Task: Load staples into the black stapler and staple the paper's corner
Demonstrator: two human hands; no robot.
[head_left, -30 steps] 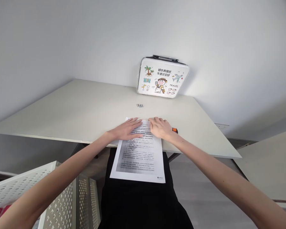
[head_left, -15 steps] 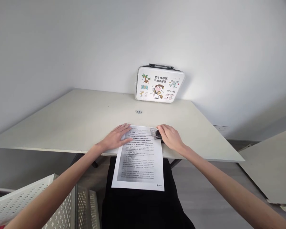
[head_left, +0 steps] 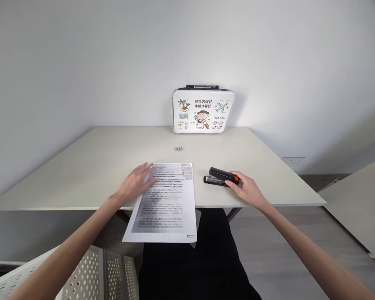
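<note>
A printed sheet of paper (head_left: 165, 204) lies on the table and hangs over its front edge, with part of another sheet showing beneath its lower right side. My left hand (head_left: 137, 182) rests on the upper left edge of the paper, fingers spread. To the right of the paper, apart from it, my right hand (head_left: 245, 188) grips the rear end of a black stapler (head_left: 220, 177) with an orange spot. The stapler's front points left and its jaws are apart. Behind the paper lie several small grey staple strips (head_left: 178, 148).
A white case (head_left: 203, 110) with cartoon prints stands on the table (head_left: 90, 166) against the wall. White perforated baskets (head_left: 87, 271) are at the lower left. A white panel (head_left: 359, 208) is at the right, beyond the table.
My right hand has moved right, off the paper, with the stapler, which now shows fully. The paper and my left hand appear further left in view.
</note>
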